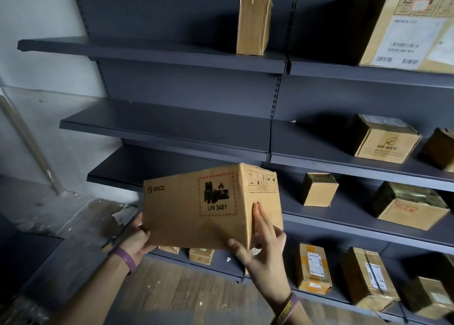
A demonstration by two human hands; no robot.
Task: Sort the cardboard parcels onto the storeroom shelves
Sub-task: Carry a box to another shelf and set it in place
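While clasped between both hands, parcel (196,206): left hand (135,236) gripping, right fingers (260,216) flat.

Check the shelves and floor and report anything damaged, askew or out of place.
Scraps of torn paper or debris litter the floor by the wall. The box with the green top sits askew on its shelf and looks crumpled. The PICO box is held tilted between both hands.
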